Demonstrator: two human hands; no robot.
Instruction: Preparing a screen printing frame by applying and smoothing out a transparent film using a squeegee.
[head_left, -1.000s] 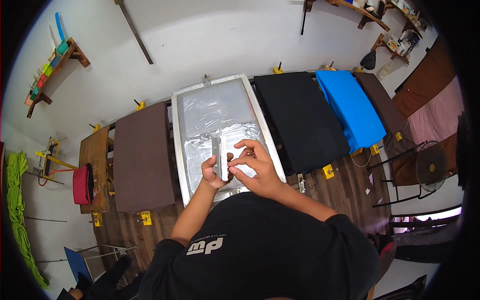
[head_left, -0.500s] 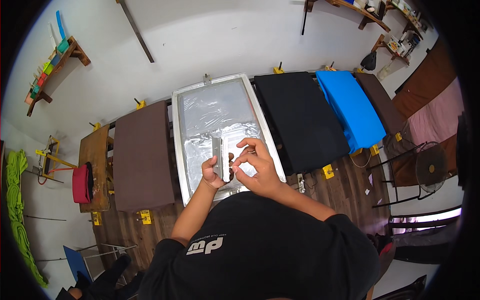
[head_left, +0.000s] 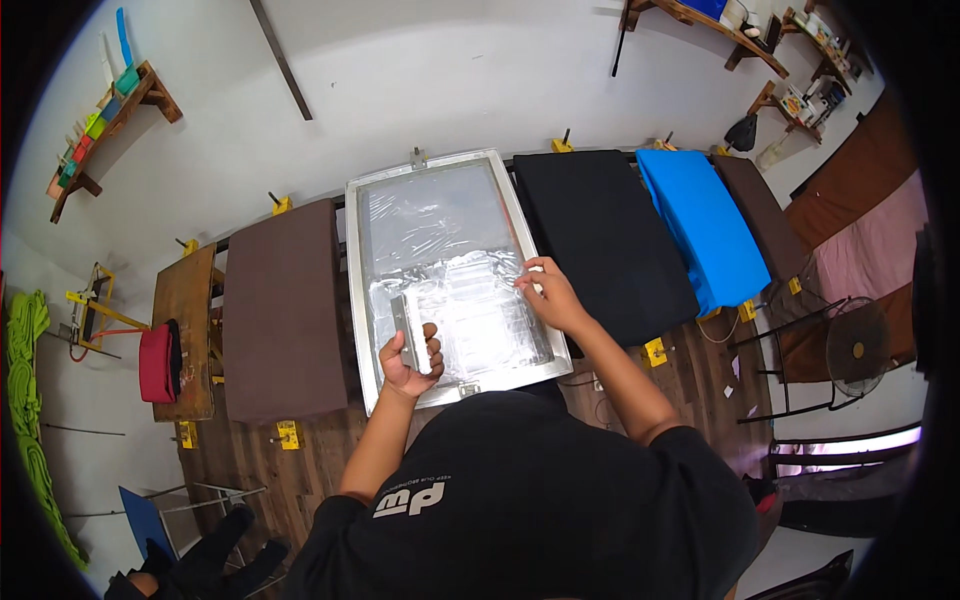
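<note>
My left hand (head_left: 410,367) is wrapped round a short squeegee-like tool (head_left: 412,325) with a flat grey metal-looking side and a white strip along it. It stands upright over the lower left of a silver-framed printing screen (head_left: 362,290). Shiny, wrinkled clear film (head_left: 440,240) covers the mesh, with strong glare on the lower half. At the screen's right side my right hand (head_left: 552,300) has thumb and forefinger bent together in a pinch by the inner frame edge. Whatever lies between those fingertips is too small to make out.
Cloth-covered boards flank the screen: brown (head_left: 283,310) on the left, black (head_left: 605,245) and blue (head_left: 705,230) on the right. Yellow clamps (head_left: 655,351) stick out below them. A standing fan (head_left: 857,348) is at far right. Someone's dark-clothed legs (head_left: 215,550) show at lower left.
My right hand has left the tool and moved right to the screen's edge. My left hand has shifted left and slightly down with the squeegee-like tool.
</note>
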